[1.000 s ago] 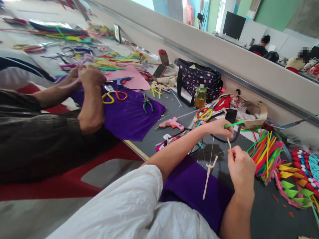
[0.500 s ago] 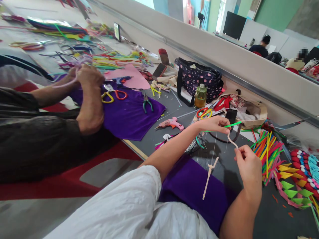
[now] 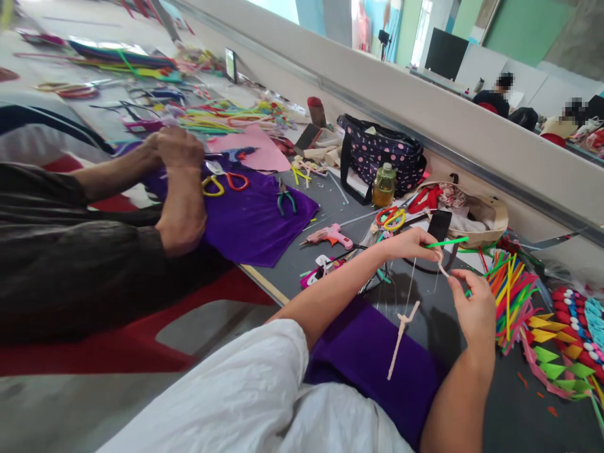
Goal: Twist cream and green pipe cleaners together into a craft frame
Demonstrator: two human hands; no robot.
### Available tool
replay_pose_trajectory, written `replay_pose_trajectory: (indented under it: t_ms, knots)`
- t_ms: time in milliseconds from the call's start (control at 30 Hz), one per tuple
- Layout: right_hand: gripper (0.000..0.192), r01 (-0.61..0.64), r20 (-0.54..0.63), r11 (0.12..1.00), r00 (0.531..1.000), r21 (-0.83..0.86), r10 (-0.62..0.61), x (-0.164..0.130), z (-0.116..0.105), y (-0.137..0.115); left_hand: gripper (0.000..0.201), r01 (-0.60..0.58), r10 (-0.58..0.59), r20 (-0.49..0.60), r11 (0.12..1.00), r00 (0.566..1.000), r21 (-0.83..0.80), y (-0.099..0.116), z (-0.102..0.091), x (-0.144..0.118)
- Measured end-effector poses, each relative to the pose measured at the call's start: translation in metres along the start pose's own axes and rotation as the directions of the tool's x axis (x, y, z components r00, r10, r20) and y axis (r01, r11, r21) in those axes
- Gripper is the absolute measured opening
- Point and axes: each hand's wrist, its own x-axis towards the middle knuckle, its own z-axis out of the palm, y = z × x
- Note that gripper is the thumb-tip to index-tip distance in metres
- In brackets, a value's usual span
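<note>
The largest thing here is the bench (image 3: 514, 415), whose far edge runs along a low wall (image 3: 472, 123). By its near edge, in front of the person, there is a purple cloth (image 3: 372, 352); I cannot tell if it rests fully on the bench. Close to the far edge stands a dotted bag (image 3: 382, 154), and toward the right end lies a heap of coloured strips (image 3: 512, 302).

The left hand (image 3: 415, 245) and the right hand (image 3: 474, 302) are raised above the bench, between these strips and the bag. Under the left hand hangs a forked stick (image 3: 400, 336), seen in front of the cloth. The left fingers pinch a green strip (image 3: 452, 242), and one end of a pale strip (image 3: 442, 267) seems caught there also. The right thumb and forefinger are pressed together on its other part, so the pale strip makes a small curve between the hands.

To bend it well, I would hold the left fingers firm beside the turn and guide with the right by short, soft pulls; so thin a piece may probably kink or slip under force. High hands are good also, so that the thread (image 3: 411, 283) above the stick does not tangle with the strip.
</note>
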Motion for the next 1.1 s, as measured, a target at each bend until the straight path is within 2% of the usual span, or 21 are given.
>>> replay_pose_trajectory:
  t_ms: [67,167,200,300,367,433,467,500,567,633,700,767,833,1000,1100]
  knots:
    - [0.030,0.011,-0.057,0.996,0.998,0.091,-0.006,-0.001,0.005,-0.004,0.028,-0.015,0.015,-0.012,1.000,1.000,0.008,0.000,0.001,-0.001]
    - [0.023,0.074,-0.312,0.986,0.950,0.150,-0.024,-0.007,0.009,-0.016,0.029,-0.024,0.024,-0.034,1.000,0.999,0.002,-0.002,0.000,-0.002]
    - [0.021,0.098,-0.318,0.984,0.947,0.152,-0.045,-0.010,0.009,-0.020,0.029,-0.019,0.019,-0.053,1.000,0.998,-0.009,-0.003,-0.001,-0.003]
    - [0.023,0.090,-0.093,0.990,0.992,0.112,-0.080,-0.016,0.016,-0.023,0.027,-0.003,-0.003,-0.120,0.999,0.993,-0.050,-0.004,-0.004,-0.004]
    - [0.025,-0.014,-0.067,0.996,0.998,0.093,0.020,-0.017,0.025,-0.019,0.026,-0.003,-0.007,-0.142,0.998,0.990,-0.069,-0.004,-0.006,-0.006]
    - [0.029,-0.142,-0.017,0.954,0.988,0.265,0.152,-0.016,0.036,-0.014,0.024,0.003,-0.014,-0.142,0.997,0.990,-0.075,-0.002,-0.007,-0.008]
    - [0.031,-0.213,0.039,0.887,0.976,0.410,0.216,-0.015,0.043,-0.013,0.024,0.007,-0.018,-0.140,0.997,0.990,-0.077,-0.001,-0.007,-0.009]
    - [0.034,-0.289,0.105,0.781,0.954,0.554,0.280,-0.013,0.049,-0.012,0.024,0.010,-0.021,-0.140,0.997,0.990,-0.078,0.000,-0.007,-0.010]
    - [0.035,-0.379,0.202,0.516,0.908,0.768,0.367,-0.011,0.060,-0.013,0.025,0.017,-0.029,-0.156,0.997,0.987,-0.079,0.001,-0.006,-0.011]
    - [0.032,-0.410,0.280,0.257,0.862,0.875,0.421,-0.008,0.067,-0.017,0.027,0.031,-0.046,-0.188,0.996,0.981,-0.079,0.002,-0.006,-0.012]
    - [0.027,-0.410,0.329,0.083,0.822,0.908,0.465,-0.005,0.072,-0.020,0.028,0.052,-0.069,-0.204,0.995,0.976,-0.089,0.003,-0.005,-0.014]
    - [0.024,-0.395,0.334,0.014,0.796,0.919,0.505,-0.002,0.074,-0.021,0.029,0.072,-0.092,-0.189,0.991,0.978,-0.109,0.005,-0.004,-0.016]
    - [0.024,-0.381,0.321,0.004,0.786,0.925,0.528,-0.001,0.074,-0.023,0.030,0.092,-0.110,-0.156,0.989,0.982,-0.120,0.008,-0.004,-0.019]
    - [0.025,-0.365,0.335,-0.033,0.810,0.930,0.480,-0.002,0.069,-0.030,0.036,0.108,-0.121,-0.095,0.985,0.988,-0.132,0.014,-0.001,-0.026]
    - [0.025,-0.394,0.371,-0.046,0.809,0.918,0.457,-0.003,0.064,-0.036,0.041,0.104,-0.117,-0.084,0.983,0.990,-0.148,0.014,-0.001,-0.029]
